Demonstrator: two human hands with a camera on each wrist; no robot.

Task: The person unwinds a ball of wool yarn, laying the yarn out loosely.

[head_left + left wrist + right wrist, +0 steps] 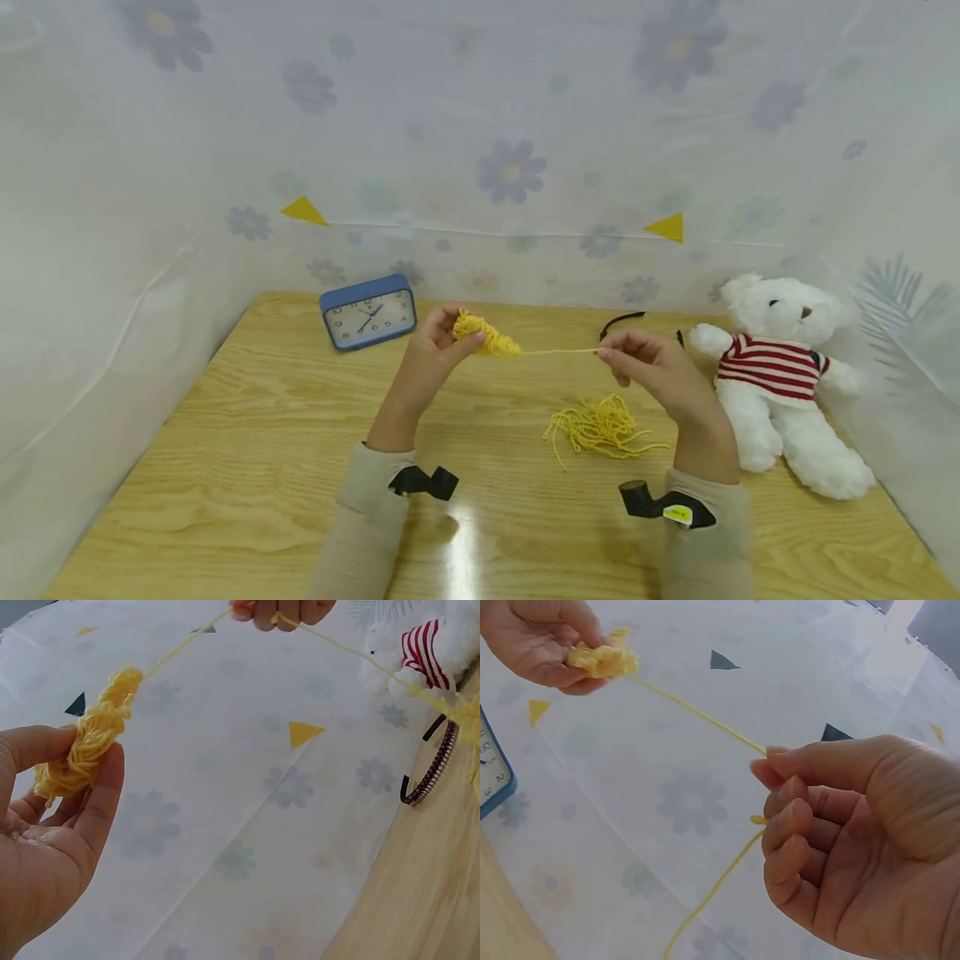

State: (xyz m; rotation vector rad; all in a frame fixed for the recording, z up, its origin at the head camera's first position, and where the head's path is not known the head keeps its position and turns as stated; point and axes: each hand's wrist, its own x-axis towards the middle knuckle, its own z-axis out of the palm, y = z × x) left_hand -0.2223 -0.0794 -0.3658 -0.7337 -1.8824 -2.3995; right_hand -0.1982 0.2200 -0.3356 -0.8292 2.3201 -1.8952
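Note:
My left hand grips a thick yellow yarn bundle between thumb and fingers, raised above the wooden table. From the bundle's right end a single yarn strand runs nearly level to my right hand, which pinches it between thumb and forefinger. In the right wrist view the strand looks taut, and its other part hangs below the curled fingers. A loose pile of yellow yarn lies on the table under the right hand. The left wrist view shows the bundle with its looped, coiled surface.
A blue alarm clock stands at the back left of the wooden table. At the right sits a white teddy bear in a striped shirt. A dark curved band with a toothed edge lies near the back, partly behind the right hand.

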